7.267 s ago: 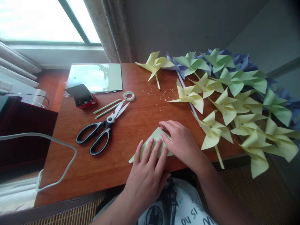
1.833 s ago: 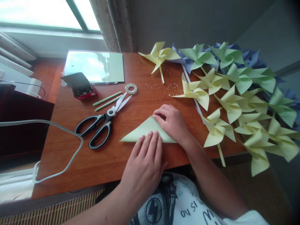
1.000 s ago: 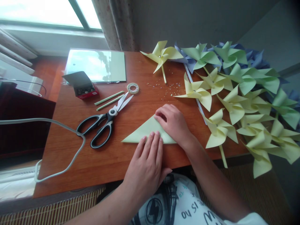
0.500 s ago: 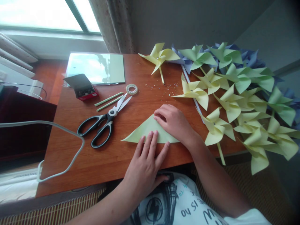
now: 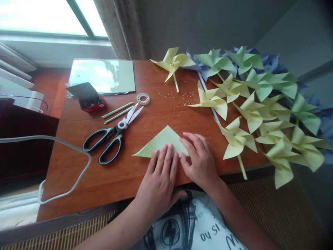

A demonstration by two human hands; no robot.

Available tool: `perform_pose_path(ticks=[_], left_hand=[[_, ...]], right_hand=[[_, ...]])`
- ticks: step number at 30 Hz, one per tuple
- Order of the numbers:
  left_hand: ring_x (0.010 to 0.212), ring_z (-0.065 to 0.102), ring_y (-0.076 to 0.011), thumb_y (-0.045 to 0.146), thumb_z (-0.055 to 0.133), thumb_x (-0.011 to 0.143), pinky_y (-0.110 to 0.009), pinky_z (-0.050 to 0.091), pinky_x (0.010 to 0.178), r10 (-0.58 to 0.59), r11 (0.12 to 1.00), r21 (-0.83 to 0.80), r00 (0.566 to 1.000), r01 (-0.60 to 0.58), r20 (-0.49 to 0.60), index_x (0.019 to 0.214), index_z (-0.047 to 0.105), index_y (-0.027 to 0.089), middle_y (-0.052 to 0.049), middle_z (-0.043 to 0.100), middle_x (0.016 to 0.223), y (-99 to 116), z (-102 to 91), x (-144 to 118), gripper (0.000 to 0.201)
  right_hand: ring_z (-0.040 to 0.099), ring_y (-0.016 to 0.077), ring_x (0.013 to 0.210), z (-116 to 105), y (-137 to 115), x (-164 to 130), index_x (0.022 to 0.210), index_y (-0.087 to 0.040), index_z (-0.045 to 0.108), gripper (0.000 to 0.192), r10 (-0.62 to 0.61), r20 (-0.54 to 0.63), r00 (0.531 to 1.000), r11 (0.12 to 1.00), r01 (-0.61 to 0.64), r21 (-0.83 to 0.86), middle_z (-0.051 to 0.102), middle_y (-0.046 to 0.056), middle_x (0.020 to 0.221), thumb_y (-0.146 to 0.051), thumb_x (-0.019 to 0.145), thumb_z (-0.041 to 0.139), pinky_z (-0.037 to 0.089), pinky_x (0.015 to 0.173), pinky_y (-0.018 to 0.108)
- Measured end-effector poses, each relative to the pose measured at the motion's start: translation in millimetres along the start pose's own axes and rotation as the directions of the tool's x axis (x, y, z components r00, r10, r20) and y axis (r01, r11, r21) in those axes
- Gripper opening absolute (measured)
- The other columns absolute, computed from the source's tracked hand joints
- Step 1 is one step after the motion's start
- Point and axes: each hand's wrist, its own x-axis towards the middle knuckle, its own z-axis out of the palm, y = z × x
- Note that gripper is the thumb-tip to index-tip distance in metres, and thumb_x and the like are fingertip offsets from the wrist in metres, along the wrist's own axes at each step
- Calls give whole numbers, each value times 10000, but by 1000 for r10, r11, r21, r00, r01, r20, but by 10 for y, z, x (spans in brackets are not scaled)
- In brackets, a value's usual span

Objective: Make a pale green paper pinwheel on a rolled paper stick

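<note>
paper (image 5: 166, 136): partly under left hand (image 5: 158, 184) | cable (image 5: 65, 141): cut at left edge

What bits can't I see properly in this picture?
In the head view:
Folded paper: the right hand covers its right corner.
Things inside the red box: too small and dark to tell.
Purple-blue pinwheels: partly hidden behind green pinwheels.
White cable: cut off by the left edge.
Shirt writing: cut off by the bottom edge.
</note>
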Motion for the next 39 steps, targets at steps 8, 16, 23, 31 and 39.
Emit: perform_pose_path(ticks=[8, 16, 23, 31, 39], left_hand=[[1552, 97, -435, 662, 468, 920, -574, 129, 1245, 4, 1000, -7, 1000, -4, 11, 1585, 270, 40, -308, 181, 1650, 7, -34, 2, 932], [1540, 114, -467, 696, 511, 888, -602, 149, 1224, 19, 1000, -8, 1000, -19, -8, 1609, 232, 128, -322, 155, 1651, 4, -17, -3, 959], [1543, 142, -451, 686, 486, 901, -575, 144, 1235, 29, 999, -20, 999, -30, -45, 1578, 303, 55, -300, 201, 1650, 5, -8, 4, 943], [1518, 282, -404, 673, 468, 924, -496, 164, 1240, 23, 992, 122, 997, -13, -79, 1543, 349, -11, -264, 316, 1622, -280, -130, -302, 930], [1494, 332, -414, 645, 446, 949, -532, 259, 1207, -113, 968, 211, 986, 137, -125, 1585, 235, -1, -270, 324, 1619, -520, -259, -707, 930]], right_hand=[[601, 309, 1136, -70, 138, -204, 1324, -222, 584, 502, 93, -74, 993, 994, -88, 66, 650, 141, 1271, -19, 868, 532, 534, 1005, 521], [629, 273, 1170, -141, 68, -225, 1275, -183, 632, 493, 89, -150, 985, 990, -72, 119, 674, 145, 1237, 55, 903, 414, 545, 1033, 495], [529, 247, 1383, 31, -185, -376, 1487, -132, 444, 575, -60, 20, 998, 984, 56, 168, 617, 158, 1416, 36, 943, 373, 503, 1147, 455], [521, 252, 1393, 4, -189, -368, 1481, -96, 458, 578, -70, 84, 994, 991, 59, 121, 616, 161, 1426, 39, 923, 399, 501, 1159, 460], [527, 247, 1386, 10, -196, -372, 1491, -110, 442, 605, -61, 77, 995, 991, 51, 126, 615, 153, 1428, 46, 907, 433, 503, 1160, 458]])
